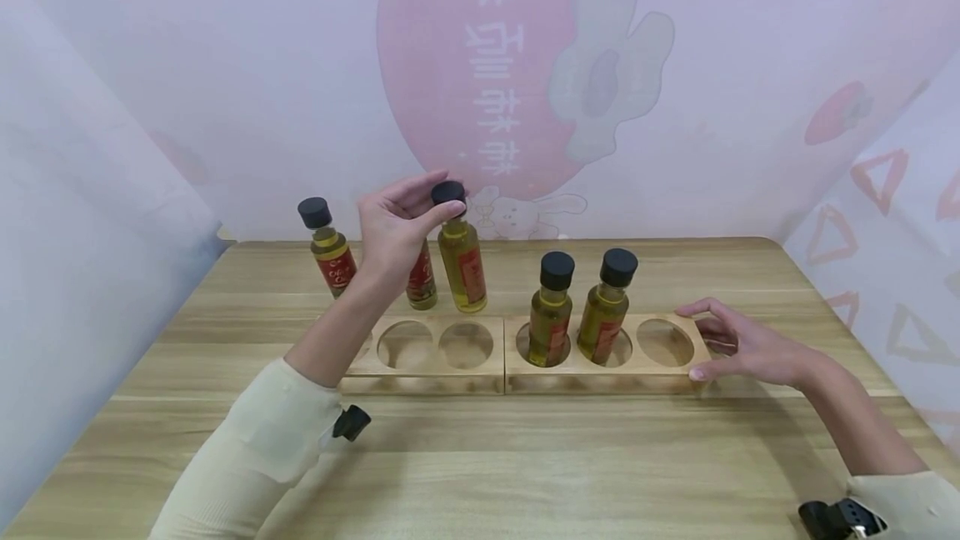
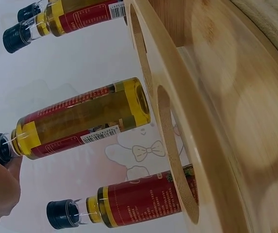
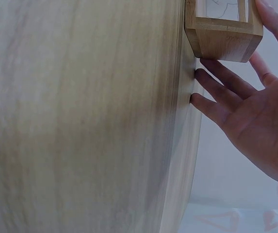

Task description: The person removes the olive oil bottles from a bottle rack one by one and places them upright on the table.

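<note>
My left hand [image 1: 393,232] pinches the black cap of an olive oil bottle [image 1: 467,269] between thumb and fingers. That bottle hangs upright, slightly tilted, with its base behind and above the left wooden rack [image 1: 420,385]; in the left wrist view a gap shows between its base [image 2: 142,102] and the rack's holes. My right hand [image 1: 757,352] holds the right end of the second wooden rack [image 1: 600,385], thumb at the front corner, index finger at the back. Its other fingers [image 3: 216,90] spread below the rack's end [image 3: 226,39].
Two oil bottles [image 1: 550,323] [image 1: 603,319] stand in the right rack's left and middle holes; its right hole [image 1: 665,342] holds none. Behind the left rack are two more bottles [image 1: 333,261] [image 1: 422,277], partly hidden by my left arm. A printed curtain [image 1: 300,90] hangs behind the table [image 1: 480,465].
</note>
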{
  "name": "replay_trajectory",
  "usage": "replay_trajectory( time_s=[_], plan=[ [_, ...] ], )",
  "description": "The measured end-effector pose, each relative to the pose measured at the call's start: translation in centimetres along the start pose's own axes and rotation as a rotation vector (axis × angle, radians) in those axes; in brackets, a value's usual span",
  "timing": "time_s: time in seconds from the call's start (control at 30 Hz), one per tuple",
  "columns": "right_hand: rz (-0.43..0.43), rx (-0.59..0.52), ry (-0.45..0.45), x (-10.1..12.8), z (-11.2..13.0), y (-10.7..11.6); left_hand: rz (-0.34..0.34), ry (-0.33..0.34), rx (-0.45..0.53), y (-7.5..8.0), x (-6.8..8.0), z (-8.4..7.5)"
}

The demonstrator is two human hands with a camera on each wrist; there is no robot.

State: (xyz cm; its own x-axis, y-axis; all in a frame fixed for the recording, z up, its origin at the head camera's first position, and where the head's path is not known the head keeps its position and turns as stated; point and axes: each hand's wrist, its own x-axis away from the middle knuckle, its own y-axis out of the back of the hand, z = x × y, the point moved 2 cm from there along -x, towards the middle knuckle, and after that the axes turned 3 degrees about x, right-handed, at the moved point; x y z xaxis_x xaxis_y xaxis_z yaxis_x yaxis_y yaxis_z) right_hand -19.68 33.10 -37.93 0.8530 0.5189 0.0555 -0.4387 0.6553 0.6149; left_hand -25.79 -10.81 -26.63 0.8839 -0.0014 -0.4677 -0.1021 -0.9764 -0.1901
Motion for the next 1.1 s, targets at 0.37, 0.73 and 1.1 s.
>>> replay_trajectory(
  time_s=[0.37,0.73,1.1],
  plan=[
    [-0.002,0.006,-0.008,0.0,0.0,0.2,-0.042,0.017,-0.011,0.1,-0.6,1.1],
    [-0.002,-0.01,-0.013,0.2,-0.2,0.2,-0.051,0.059,-0.026,-0.1,-0.6,2.0],
    [-0.009,0.01,-0.007,0.2,-0.1,0.2,-0.069,0.098,-0.025,-0.5,-1.1,3.2]
  ],
)
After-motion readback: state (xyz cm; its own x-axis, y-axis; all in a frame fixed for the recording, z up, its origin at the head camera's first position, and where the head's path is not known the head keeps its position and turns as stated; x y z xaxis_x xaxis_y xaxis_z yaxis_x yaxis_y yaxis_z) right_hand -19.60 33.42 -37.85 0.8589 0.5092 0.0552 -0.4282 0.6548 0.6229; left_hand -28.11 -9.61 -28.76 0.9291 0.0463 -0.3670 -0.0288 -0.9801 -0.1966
